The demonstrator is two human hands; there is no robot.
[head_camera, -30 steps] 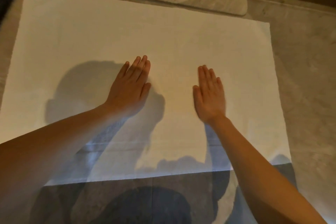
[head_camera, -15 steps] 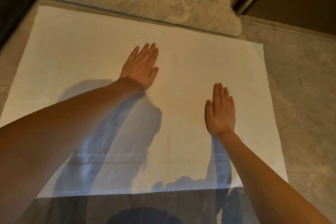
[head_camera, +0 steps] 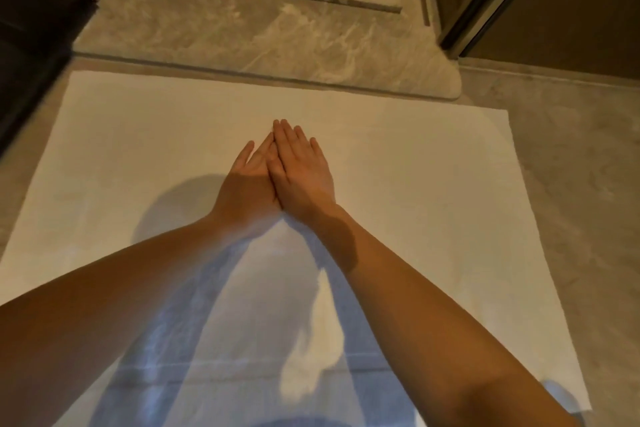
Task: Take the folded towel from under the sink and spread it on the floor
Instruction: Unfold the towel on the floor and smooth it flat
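Since the towel (head_camera: 415,184) lies spread on the floor (head_camera: 571,191), left hand (head_camera: 247,182) and right hand (head_camera: 302,174) press it flat-fingered, grip open, presumably smoothing creases.

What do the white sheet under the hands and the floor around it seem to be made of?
The towel looks like soft, matte white cloth, probably cotton: a woven band crosses its near end. The floor looks like stone or stone-look tile: grey-brown, mottled with pale veining, with a slight sheen.
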